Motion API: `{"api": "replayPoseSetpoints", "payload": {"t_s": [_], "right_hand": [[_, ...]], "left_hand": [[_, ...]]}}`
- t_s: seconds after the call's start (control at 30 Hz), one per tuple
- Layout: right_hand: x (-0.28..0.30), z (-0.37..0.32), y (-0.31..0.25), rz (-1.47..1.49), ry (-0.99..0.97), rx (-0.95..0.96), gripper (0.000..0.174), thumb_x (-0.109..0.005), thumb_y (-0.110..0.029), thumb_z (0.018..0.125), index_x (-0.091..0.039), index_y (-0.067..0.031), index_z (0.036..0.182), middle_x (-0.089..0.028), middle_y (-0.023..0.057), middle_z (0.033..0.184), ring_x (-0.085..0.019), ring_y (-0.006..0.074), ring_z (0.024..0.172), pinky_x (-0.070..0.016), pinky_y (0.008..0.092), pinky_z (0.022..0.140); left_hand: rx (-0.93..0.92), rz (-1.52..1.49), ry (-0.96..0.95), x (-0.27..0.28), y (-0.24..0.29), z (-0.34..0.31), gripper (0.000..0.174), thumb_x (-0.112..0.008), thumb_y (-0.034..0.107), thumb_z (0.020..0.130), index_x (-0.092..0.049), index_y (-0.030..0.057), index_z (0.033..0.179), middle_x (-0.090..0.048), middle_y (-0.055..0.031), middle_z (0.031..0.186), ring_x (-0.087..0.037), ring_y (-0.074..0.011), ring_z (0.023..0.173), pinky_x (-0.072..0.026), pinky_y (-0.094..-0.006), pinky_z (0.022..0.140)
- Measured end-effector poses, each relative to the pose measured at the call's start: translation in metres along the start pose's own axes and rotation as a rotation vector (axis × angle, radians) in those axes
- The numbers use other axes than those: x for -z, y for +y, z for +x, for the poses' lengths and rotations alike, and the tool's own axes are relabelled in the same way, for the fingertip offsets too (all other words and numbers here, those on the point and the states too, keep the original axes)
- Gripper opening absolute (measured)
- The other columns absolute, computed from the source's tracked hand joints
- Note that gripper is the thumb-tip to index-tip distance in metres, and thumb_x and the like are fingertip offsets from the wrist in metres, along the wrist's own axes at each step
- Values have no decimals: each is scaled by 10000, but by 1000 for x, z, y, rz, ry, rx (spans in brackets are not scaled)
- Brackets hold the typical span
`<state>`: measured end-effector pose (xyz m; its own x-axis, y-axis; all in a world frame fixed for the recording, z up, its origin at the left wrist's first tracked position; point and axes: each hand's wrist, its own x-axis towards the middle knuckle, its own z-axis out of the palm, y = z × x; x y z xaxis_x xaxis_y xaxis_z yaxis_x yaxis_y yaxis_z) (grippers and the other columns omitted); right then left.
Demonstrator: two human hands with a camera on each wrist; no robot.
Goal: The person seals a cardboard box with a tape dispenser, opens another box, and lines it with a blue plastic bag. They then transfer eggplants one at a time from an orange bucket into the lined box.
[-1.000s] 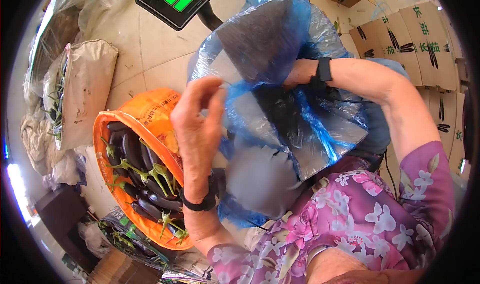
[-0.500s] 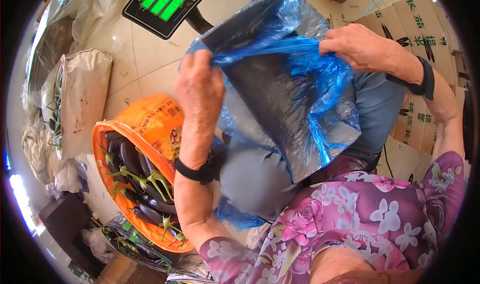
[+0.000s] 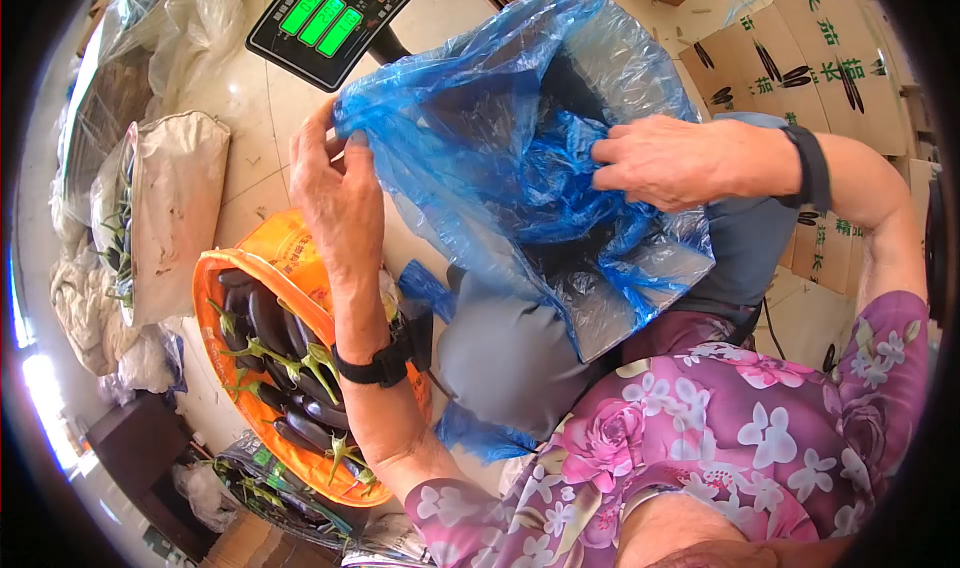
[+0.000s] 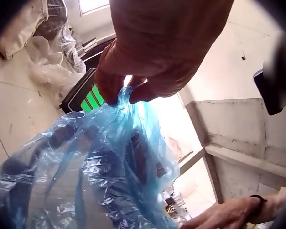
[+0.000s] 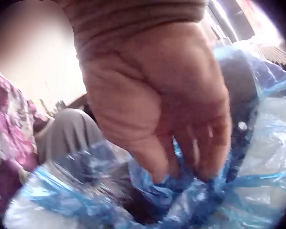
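Left hand (image 3: 335, 183) pinches crinkly translucent blue bag (image 3: 500, 158) rim

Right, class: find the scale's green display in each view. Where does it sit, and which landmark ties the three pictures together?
Head: the green display sits at the top, left of centre, above the blue bag.
Left wrist: left of centre, just below the left hand, which pinches the bag's rim.
Right wrist: not in it.
Shared landmark: the blue bag, seen in all three views.
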<state>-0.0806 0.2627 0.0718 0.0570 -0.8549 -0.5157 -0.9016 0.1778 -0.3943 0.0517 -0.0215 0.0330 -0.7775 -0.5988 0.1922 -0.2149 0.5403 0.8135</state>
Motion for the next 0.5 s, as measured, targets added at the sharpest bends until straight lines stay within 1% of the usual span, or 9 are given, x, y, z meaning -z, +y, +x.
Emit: {"api": "replayPoseSetpoints", "payload": {"t_s": [0.1,0.17,0.2,0.27,0.3,0.33,0.37,0.4,0.5], "right_hand": [[-34,33,32,44,72,228,162,-667,-110,778,-625,-40,918,-600,147,930,-599,357,943,-493,464,785],[-36,49,17,43,-34,166,148,-666,-125,783,-632,-40,899,-612,153,918,-607,358,940,-493,465,788],[-37,55,11,47,-142,107,139,-664,-140,787,-639,-41,880,-624,159,907,-616,358,938,-494,466,792],[-29,61,5,37,-207,68,148,-666,-148,791,-642,-40,889,-632,161,914,-623,362,938,-496,465,792],[-25,61,3,23,-264,18,158,-668,-157,796,-645,-38,898,-639,163,922,-629,365,938,-497,464,792],[-25,56,10,-12,-251,9,185,-678,-178,800,-656,-32,911,-666,169,936,-644,368,942,-505,471,792],[-26,51,13,-19,-249,0,185,-678,-178,800,-656,-32,911,-666,169,936,-644,368,942,-505,471,792],[-28,47,17,15,-222,42,201,-682,-181,800,-653,-31,930,-674,175,949,-652,371,931,-510,475,789],[8,48,2,80,-236,39,246,-680,-164,794,-630,-40,1001,-685,189,998,-667,376,894,-532,477,740]], "left_hand": [[60,-85,43,6,15,-11,296,-573,15,914,-612,11,1208,-621,-113,1079,-640,-183,847,-530,-307,737],[-251,19,383,5,34,-23,271,-594,-25,885,-644,10,1149,-626,-108,1082,-632,-176,836,-529,-294,725],[-208,-110,326,8,46,-32,293,-614,-60,843,-669,39,1113,-633,-93,1037,-631,-178,835,-530,-283,723],[-261,-43,-157,17,57,-44,337,-637,-66,802,-673,61,1112,-635,-93,1027,-637,-194,834,-544,-309,729],[-305,-145,-401,9,54,-47,345,-649,-43,825,-679,77,1148,-651,-105,1081,-632,-165,988,-531,-296,764],[-350,-53,-589,1,52,-50,351,-681,-10,812,-671,74,1152,-638,-135,1132,-630,-245,1039,-531,-347,841],[-465,-1,-651,-12,44,-51,397,-707,38,803,-638,62,1193,-601,-175,1212,-591,-340,1118,-493,-408,942],[-424,-3,-678,-23,36,-53,450,-710,60,806,-597,52,1242,-564,-200,1265,-549,-391,1171,-447,-437,1006],[-390,44,-535,-43,11,-44,472,-697,53,812,-574,44,1268,-561,-211,1270,-543,-408,1177,-438,-450,1011]]}}
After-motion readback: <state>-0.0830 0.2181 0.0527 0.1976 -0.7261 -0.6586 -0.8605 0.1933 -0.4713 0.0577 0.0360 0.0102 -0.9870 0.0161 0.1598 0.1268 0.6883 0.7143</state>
